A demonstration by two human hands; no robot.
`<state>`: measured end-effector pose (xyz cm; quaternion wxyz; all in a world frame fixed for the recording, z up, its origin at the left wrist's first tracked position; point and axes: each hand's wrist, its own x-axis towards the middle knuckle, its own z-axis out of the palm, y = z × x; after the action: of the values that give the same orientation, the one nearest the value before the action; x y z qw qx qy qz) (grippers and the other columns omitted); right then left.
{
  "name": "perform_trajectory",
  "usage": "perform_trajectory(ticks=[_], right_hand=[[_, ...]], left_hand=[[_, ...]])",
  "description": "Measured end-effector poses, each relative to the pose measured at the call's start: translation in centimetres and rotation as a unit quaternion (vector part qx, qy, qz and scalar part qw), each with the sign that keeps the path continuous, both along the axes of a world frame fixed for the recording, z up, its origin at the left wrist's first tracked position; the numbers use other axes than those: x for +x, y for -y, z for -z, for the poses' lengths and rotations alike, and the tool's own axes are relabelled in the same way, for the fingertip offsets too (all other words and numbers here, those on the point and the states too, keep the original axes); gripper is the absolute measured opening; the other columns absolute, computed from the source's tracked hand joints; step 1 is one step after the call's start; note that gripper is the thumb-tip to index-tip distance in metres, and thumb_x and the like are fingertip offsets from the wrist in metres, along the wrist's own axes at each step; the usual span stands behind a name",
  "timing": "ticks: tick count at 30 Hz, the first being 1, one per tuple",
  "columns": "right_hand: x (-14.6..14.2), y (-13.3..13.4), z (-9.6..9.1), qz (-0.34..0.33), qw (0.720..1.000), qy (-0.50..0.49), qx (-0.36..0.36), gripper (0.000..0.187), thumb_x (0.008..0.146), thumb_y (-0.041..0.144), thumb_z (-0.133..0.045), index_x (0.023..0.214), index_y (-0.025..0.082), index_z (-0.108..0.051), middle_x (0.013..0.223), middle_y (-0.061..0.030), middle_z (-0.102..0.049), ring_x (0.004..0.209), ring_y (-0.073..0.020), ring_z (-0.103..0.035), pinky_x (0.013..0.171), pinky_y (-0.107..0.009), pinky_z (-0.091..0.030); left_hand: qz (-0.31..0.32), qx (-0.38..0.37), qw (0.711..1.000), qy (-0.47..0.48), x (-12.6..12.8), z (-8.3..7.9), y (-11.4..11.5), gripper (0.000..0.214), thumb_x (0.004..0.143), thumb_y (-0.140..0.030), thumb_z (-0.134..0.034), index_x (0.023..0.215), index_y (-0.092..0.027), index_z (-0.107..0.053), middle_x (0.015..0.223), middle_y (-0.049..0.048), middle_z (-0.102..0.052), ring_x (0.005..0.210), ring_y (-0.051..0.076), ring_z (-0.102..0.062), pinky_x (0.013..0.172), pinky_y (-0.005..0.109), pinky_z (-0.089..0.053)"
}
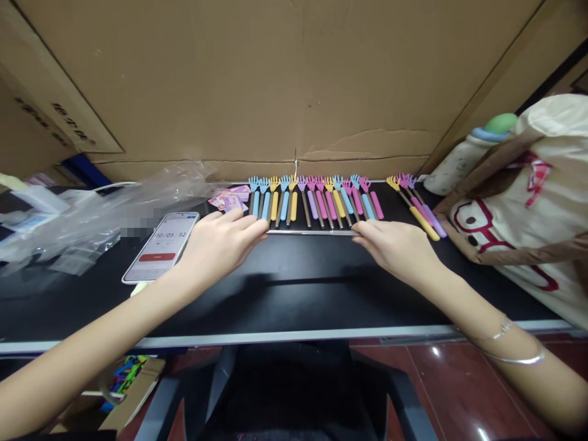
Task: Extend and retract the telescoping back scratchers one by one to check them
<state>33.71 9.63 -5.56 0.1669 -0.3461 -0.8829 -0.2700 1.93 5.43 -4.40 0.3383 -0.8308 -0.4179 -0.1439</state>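
A thin metal rod (312, 232) lies crosswise on the black table (285, 288). My left hand (220, 245) pinches its left end and my right hand (395, 248) pinches its right end, fingers pressed together. Just behind the rod, several small hand-shaped back scratchers (315, 202) with blue, yellow, purple and pink grips lie side by side in a row. A separate small bunch of scratchers (420, 208) lies to the right of the row.
A phone (160, 247) showing a timer lies left of my left hand. Crumpled clear plastic (105, 211) and pink labels (228, 199) sit at the back left. A bottle (463, 156) and a cloth bag (523, 202) stand right. Cardboard (275, 79) walls the back.
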Motion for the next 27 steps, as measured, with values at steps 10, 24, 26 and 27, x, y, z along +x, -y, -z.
perform_trajectory(ticks=[10, 24, 26, 27], right_hand=[[-5.1, 1.4, 0.6, -0.036, 0.999, -0.005, 0.003, 0.036, 0.103, 0.033, -0.034, 0.082, 0.017, -0.059, 0.063, 0.0004, -0.061, 0.05, -0.0103, -0.052, 0.047, -0.025, -0.015], [-0.4, -0.9, 0.0, -0.033, 0.991, 0.05, 0.117, 0.044, 0.102, 0.038, -0.037, 0.069, 0.017, -0.057, 0.058, -0.0001, -0.056, 0.053, -0.0109, -0.046, 0.054, -0.026, -0.021], [2.0, -1.5, 0.1, -0.012, 0.989, 0.061, 0.137, 0.046, 0.102, 0.04, -0.036, 0.069, 0.017, -0.057, 0.058, -0.0011, -0.056, 0.054, -0.0116, -0.045, 0.054, -0.026, -0.021], [3.3, -1.8, 0.2, 0.002, 0.988, 0.068, 0.139, 0.046, 0.102, 0.041, -0.035, 0.069, 0.017, -0.058, 0.059, -0.0016, -0.057, 0.054, -0.0121, -0.046, 0.054, -0.026, -0.021]], left_hand=[[0.053, -0.046, 0.996, 0.052, 4.5, 1.4, -0.3, 0.024, 0.098, -0.029, -0.045, 0.079, -0.02, -0.056, 0.067, -0.0002, -0.063, 0.066, 0.017, -0.055, 0.055, 0.031, -0.025], [0.042, -0.035, 0.998, -0.008, 0.4, 0.4, -0.9, 0.026, 0.099, -0.031, -0.04, 0.082, -0.021, -0.058, 0.07, 0.0005, -0.063, 0.069, 0.017, -0.058, 0.055, 0.03, -0.032], [0.027, -0.016, 0.999, -0.033, -1.8, 0.1, -1.3, 0.026, 0.099, -0.031, -0.041, 0.082, -0.022, -0.059, 0.071, 0.0004, -0.065, 0.071, 0.017, -0.059, 0.057, 0.03, -0.033], [0.02, -0.005, 0.999, -0.046, -3.0, 0.0, -1.4, 0.026, 0.099, -0.032, -0.041, 0.083, -0.023, -0.06, 0.073, 0.0003, -0.065, 0.072, 0.017, -0.058, 0.058, 0.029, -0.033]])
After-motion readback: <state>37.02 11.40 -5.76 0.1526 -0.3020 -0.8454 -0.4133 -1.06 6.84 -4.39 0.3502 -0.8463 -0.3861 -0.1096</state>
